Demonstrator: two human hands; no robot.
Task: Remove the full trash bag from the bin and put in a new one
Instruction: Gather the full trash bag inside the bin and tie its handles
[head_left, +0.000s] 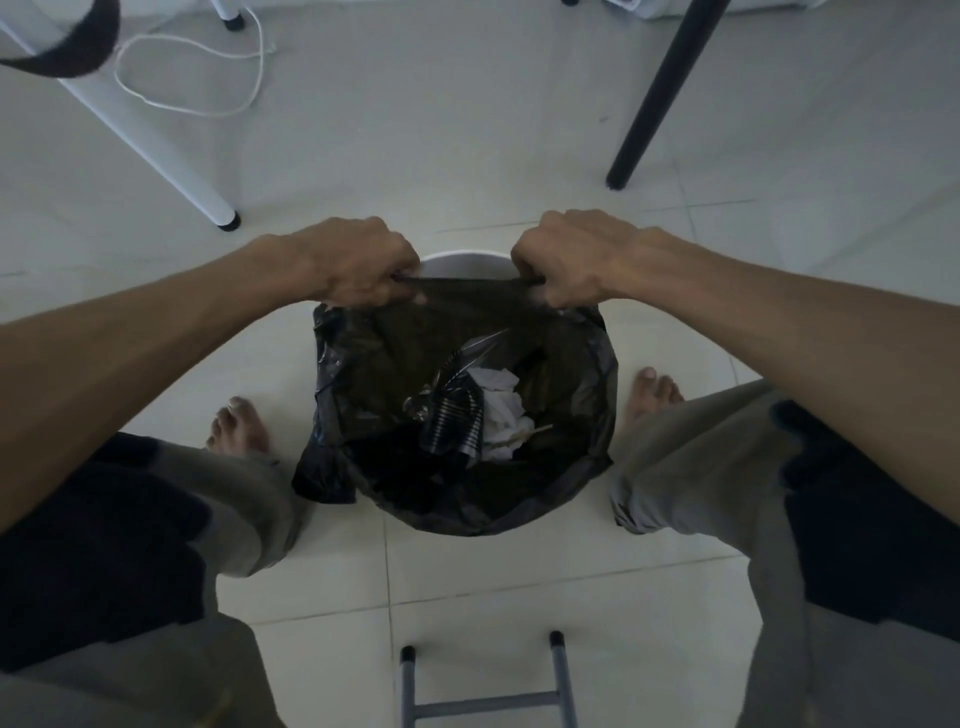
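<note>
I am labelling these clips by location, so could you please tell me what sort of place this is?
Probably a room in a home, though I cannot say which. The floor is pale tile, furniture legs, one white and one black, stand on it, a white cord lies loose, and the person is barefoot.

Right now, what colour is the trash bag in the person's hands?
Black, glossy; the trash bag shows best in the head view, the only one.

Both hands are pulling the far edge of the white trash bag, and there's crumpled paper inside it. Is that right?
Not quite: the bag is black, not white. The head view shows it; only the bin rim peeking out behind it is white. The rest holds: the left hand and right hand both grip its far edge, and crumpled paper lies inside.
</note>
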